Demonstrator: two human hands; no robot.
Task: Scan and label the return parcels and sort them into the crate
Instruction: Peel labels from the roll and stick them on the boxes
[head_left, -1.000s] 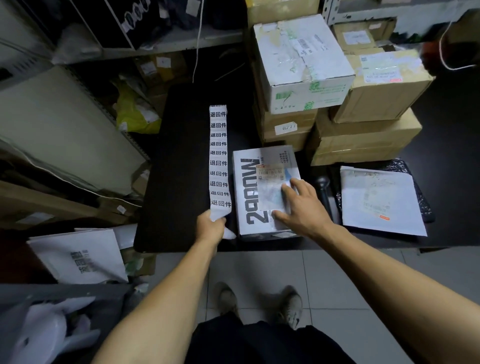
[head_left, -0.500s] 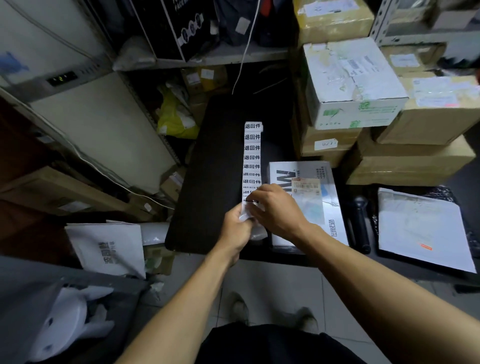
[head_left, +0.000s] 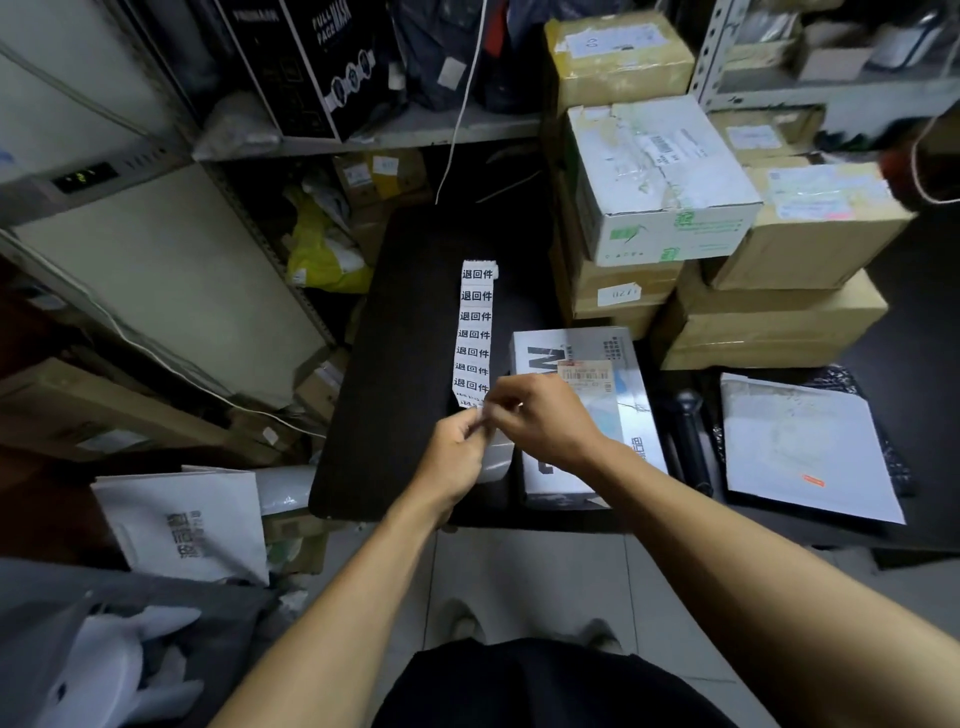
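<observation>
Centre of the frame, hands: the left hand (head_left: 457, 451) is pinching the near end of the label strip (head_left: 475, 332), and the right hand (head_left: 545, 418) is pinching at the same spot with thumb and forefinger; both are grasping the strip, not the parcel.
Step in hand: judging by the pinch, the person is peeling one return label off the strip's near end; labelling is under way, sorting is not yet begun.
Next move: it is calling for lifting the label free cleanly, then pressing it flat onto the white parcel (head_left: 582, 410).
Strip, long axis: it is running from the hands up toward the top of the frame, far end lying flat on the black table (head_left: 410, 332).
Parcel, place: it is lying flat on the table just right of the strip, partly under the right hand.
Parcel, long axis: it is running near to far, tilting slightly right toward the lower edge.
Scanner (head_left: 688, 436): it is lying just right of the parcel, untouched.
Crate: I cannot tell which thing in view it is.
</observation>
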